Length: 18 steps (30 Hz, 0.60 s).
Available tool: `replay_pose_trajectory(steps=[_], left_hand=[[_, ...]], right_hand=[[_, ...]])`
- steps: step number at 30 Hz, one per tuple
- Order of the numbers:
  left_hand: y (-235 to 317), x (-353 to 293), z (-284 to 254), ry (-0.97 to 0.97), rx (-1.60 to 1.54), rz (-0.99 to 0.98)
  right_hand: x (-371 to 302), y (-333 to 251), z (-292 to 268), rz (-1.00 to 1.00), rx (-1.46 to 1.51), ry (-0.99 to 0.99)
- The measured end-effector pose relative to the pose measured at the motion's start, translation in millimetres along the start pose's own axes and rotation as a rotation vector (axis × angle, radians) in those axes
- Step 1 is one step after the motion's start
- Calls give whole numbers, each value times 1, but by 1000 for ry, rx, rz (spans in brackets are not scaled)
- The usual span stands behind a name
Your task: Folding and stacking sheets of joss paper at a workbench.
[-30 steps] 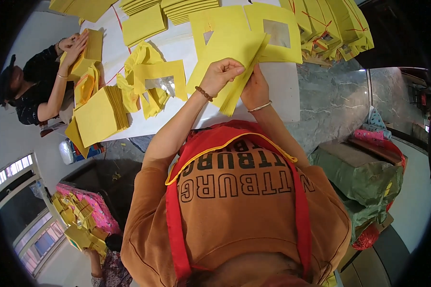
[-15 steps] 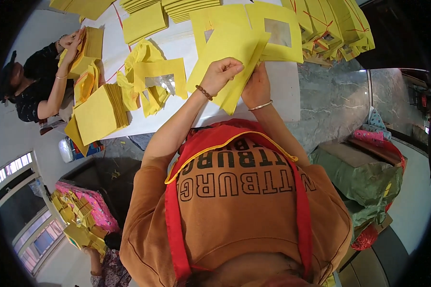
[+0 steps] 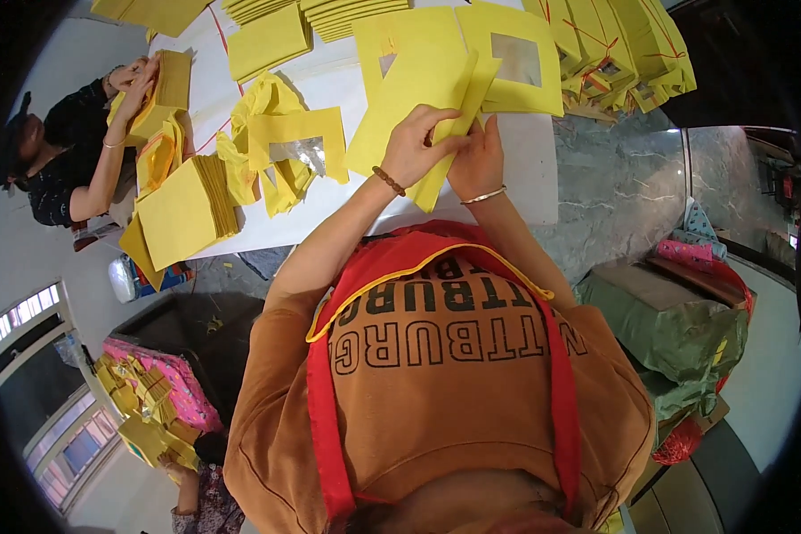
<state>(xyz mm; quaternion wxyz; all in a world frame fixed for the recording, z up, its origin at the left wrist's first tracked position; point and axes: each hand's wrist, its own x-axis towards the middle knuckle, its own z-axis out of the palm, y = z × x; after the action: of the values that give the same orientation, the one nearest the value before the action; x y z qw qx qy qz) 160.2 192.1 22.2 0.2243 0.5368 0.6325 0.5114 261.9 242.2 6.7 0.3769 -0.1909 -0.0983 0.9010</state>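
A yellow paper sheet (image 3: 409,100) lies slanted at the table's front, its right side folded up into a narrow strip. My left hand (image 3: 416,149) is closed on the sheet, with thumb and fingers pinching the folded strip. On the strip's other side my right hand (image 3: 479,165) has its fingers curled against the edge, gripping it; some fingertips are hidden behind the paper. Under and beyond the sheet lies a yellow paper piece with a clear window (image 3: 515,60). Left of my left hand rests a crumpled heap of yellow paper (image 3: 262,100) with a windowed yellow frame (image 3: 334,125).
Folded yellow stacks (image 3: 271,43) stand at the table's (image 3: 529,169) far side. Bundles tied with red string (image 3: 632,53) are at the right. A yellow pile (image 3: 182,209) sits at the left corner, near a co-worker (image 3: 71,147). A green-wrapped box (image 3: 663,325) stands at the right.
My left hand has moved slightly right and down, its thumb now over the folded strip. The strip is more creased. My right hand has shifted only a little.
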Motion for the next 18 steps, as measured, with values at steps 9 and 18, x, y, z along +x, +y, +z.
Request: replay_pose_trajectory(steps=[9,18], left_hand=[[-9,1,-2,-48,-46,4],[-10,-5,-4,-39,-76,-213]], right_hand=[[-2,-1,3,14,-11,-20],[-2,-1,0,40,23,42]])
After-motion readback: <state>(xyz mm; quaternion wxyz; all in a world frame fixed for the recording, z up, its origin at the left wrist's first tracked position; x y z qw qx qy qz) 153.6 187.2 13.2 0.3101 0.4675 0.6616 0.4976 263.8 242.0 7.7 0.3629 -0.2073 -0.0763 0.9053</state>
